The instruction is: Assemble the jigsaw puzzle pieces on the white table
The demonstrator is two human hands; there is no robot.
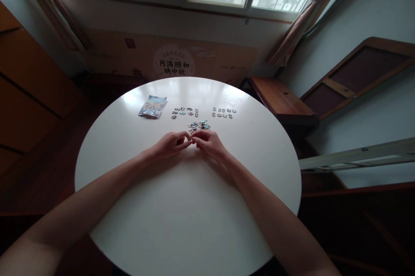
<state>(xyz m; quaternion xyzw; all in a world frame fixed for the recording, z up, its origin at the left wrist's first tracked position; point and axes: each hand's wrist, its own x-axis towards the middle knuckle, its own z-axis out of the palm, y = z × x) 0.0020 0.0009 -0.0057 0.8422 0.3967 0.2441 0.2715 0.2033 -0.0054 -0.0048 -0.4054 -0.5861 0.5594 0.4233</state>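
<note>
My left hand (pixel 171 143) and my right hand (pixel 209 143) meet fingertip to fingertip over the middle of a round white table (pixel 181 215). Both hands are closed in a pinch, and whatever they hold between the fingertips is too small to name. Just beyond the fingers lies a small heap of jigsaw pieces (pixel 199 126). Farther back, loose pieces are laid out in two groups, one in the middle (pixel 185 112) and one to the right (pixel 224 112). A small printed picture card (pixel 152 106) lies at the back left.
A wooden chair (pixel 279 99) stands at the table's far right edge. A large cardboard box with printed characters (pixel 171 62) leans under the window. Wooden furniture (pixel 22 77) lines the left wall, and a folded wooden frame (pixel 359 73) leans on the right wall.
</note>
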